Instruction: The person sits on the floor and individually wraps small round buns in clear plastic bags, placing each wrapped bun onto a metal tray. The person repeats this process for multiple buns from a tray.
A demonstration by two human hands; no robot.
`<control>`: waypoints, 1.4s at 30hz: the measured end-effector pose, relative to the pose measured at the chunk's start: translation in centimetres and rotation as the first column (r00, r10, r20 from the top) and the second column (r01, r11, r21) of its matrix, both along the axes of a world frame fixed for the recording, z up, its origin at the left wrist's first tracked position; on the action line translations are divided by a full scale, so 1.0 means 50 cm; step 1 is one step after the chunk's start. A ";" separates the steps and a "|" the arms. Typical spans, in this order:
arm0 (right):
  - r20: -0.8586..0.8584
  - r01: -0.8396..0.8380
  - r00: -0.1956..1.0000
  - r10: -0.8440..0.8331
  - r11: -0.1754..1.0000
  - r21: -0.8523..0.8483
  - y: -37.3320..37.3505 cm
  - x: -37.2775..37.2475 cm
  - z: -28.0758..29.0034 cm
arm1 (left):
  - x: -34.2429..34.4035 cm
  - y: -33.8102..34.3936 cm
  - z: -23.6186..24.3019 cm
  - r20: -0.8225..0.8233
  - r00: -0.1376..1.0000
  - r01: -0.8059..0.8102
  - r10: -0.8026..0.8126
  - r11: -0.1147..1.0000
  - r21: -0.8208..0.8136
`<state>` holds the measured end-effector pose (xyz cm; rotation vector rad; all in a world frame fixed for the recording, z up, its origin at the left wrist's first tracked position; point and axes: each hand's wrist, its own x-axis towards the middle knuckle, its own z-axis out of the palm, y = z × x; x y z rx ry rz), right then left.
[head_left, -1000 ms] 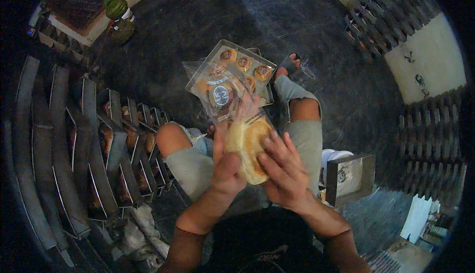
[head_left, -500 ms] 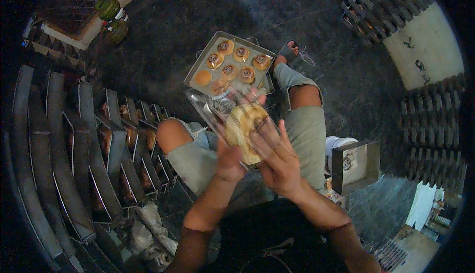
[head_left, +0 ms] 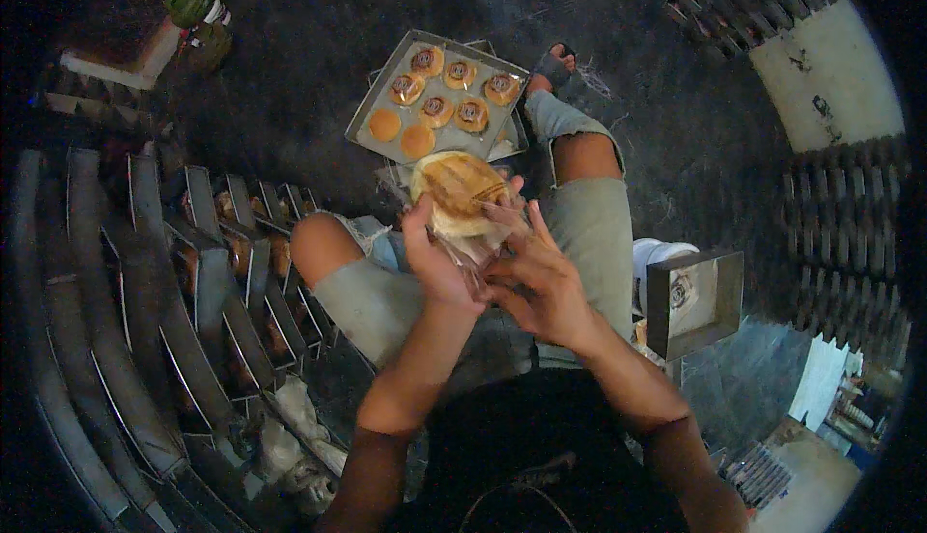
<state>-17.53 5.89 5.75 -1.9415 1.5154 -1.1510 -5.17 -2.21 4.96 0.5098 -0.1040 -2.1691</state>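
Observation:
Between my hands, over my lap, is a round bread bun (head_left: 460, 188) in a clear plastic bag, its browned side facing up and its pale side edge showing below. My left hand (head_left: 435, 261) supports it from the left, with the thumb against its edge. At the bag's gathered lower end, the fingers of my right hand (head_left: 546, 277) are bent around the loose plastic (head_left: 473, 255); the exact grip is partly hidden. Just beyond the bun lies a metal tray (head_left: 365, 147) with several buns in clear printed wrap and two plain golden buns (head_left: 384, 125) at its near left.
Stacked metal trays with bread (head_left: 208, 272) fill the left side. To the right, a shallow metal box (head_left: 700, 316) holding printed wrappers rests by a white bucket (head_left: 657, 258). More dark racks (head_left: 835, 224) line the far right. My knees flank the work.
The bagged bun has turned from its pale side to its browned side and moved slightly away from me. My right hand has shifted from the bun's side to the bag's lower end.

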 end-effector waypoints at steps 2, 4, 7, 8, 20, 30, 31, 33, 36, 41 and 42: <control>0.042 -0.092 0.995 0.086 0.979 0.181 0.021 -0.006 0.015 | -0.005 -0.008 -0.053 -0.046 0.998 0.048 -0.044 0.994 0.094; 0.267 -0.343 0.931 0.251 0.852 0.396 0.056 -0.031 0.043 | -0.005 0.005 -0.070 -0.057 0.998 -0.007 0.019 0.978 0.208; 0.586 -0.603 0.749 0.309 0.684 0.410 0.089 -0.174 0.008 | -0.031 0.025 -0.050 -0.121 0.992 0.074 -0.042 0.960 0.270; 0.436 -0.332 0.888 0.147 0.860 0.387 0.092 -0.176 0.012 | -0.044 0.032 -0.025 -0.143 0.985 0.132 -0.098 0.957 0.257; 0.616 0.637 0.474 -0.629 0.728 0.255 0.098 -0.197 -0.062 | -0.146 0.043 -0.124 0.600 0.600 0.445 0.529 0.402 -0.800; 0.373 0.611 0.419 -0.828 0.561 0.559 0.109 -0.244 0.013 | -0.165 0.008 -0.096 0.693 0.706 0.264 0.148 0.853 -0.451; 0.389 0.612 0.393 -0.833 0.553 0.566 0.103 -0.240 0.022 | -0.163 0.012 -0.079 0.699 0.701 0.285 0.139 0.844 -0.454; 0.365 0.676 0.513 -0.777 0.628 0.385 0.163 -0.208 0.045 | -0.147 0.040 -0.043 0.714 0.691 0.334 0.112 0.827 -0.453; 0.177 0.685 0.444 -0.878 0.460 0.565 0.278 -0.166 -0.048 | -0.087 0.127 -0.123 0.792 0.582 0.444 0.183 0.745 -0.498; 0.399 0.546 0.510 -0.763 0.645 0.536 0.248 -0.081 -0.106 | -0.092 0.170 -0.223 0.845 0.523 0.353 -0.109 0.931 -0.098; 0.428 0.500 0.624 -0.654 0.755 0.425 0.204 -0.072 -0.089 | -0.086 0.157 -0.214 0.807 0.584 0.311 -0.086 0.942 -0.125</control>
